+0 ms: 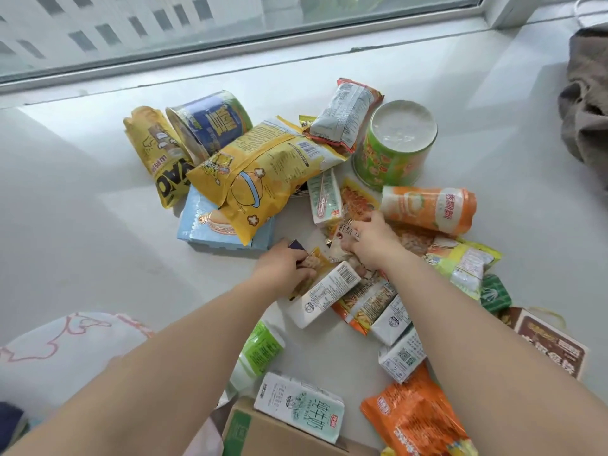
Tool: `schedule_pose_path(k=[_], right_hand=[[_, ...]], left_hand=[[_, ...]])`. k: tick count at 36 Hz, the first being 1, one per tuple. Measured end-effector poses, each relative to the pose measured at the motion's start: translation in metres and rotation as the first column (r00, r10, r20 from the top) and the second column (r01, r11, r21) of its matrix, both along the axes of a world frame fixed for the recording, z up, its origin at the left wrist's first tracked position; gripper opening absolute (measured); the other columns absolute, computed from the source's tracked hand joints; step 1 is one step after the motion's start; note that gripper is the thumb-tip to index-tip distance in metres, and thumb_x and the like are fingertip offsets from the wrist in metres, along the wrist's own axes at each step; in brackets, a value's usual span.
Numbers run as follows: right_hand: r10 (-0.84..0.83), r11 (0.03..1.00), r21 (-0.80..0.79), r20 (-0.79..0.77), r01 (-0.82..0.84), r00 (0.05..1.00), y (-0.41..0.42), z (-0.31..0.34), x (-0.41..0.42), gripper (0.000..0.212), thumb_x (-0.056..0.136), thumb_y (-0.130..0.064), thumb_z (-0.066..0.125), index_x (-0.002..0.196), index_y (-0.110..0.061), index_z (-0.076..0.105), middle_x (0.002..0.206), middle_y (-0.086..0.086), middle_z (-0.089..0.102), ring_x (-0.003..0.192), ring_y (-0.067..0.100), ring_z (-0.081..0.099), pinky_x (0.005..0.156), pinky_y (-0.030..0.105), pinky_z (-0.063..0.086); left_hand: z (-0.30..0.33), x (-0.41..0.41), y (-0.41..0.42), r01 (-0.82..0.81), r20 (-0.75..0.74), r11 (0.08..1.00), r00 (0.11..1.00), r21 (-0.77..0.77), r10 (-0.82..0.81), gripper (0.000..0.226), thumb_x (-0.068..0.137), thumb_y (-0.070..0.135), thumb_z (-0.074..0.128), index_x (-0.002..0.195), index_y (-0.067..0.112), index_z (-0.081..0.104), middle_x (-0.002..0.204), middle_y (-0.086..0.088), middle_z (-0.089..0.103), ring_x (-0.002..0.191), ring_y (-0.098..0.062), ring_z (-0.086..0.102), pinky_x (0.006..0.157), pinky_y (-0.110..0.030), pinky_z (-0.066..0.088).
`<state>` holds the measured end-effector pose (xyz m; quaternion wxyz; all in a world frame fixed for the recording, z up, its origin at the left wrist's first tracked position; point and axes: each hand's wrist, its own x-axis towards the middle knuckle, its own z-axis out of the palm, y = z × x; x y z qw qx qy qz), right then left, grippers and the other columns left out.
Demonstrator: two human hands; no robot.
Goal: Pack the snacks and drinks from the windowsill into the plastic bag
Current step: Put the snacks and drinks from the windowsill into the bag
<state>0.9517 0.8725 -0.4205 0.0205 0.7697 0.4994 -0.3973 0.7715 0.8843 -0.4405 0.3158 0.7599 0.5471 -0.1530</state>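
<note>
Snacks and drinks lie heaped on the white windowsill. My left hand grips a small yellow snack packet with a dark purple corner. My right hand holds a small white printed packet in the middle of the pile. A white milk carton lies just below both hands. Around them lie a big yellow popcorn bag, a blue cup, a green cup, an orange drink cup and a blue box. No plastic bag shows.
A cardboard box stands at the bottom edge with a milk carton on it. An orange packet and a brown box lie at lower right. Grey cloth sits far right; the window frame runs behind.
</note>
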Motion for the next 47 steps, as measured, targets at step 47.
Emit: schedule_pose_path(k=[47], right_hand=[[-0.054, 0.967, -0.224, 0.274, 0.119, 0.960, -0.022, 0.012, 0.068, 0.071, 0.084, -0.055, 0.058, 0.141, -0.019, 0.035, 0.149, 0.018, 0.016, 0.133, 0.035, 0.030, 0.110, 0.047, 0.028]], left_hand=[[0.006, 0.116, 0.049, 0.229, -0.094, 0.970, 0.967, -0.083, -0.237, 0.046, 0.092, 0.035, 0.057, 0.132, 0.016, 0.045, 0.130, -0.015, 0.036, 0.107, -0.032, 0.053, 0.088, -0.038, 0.048]])
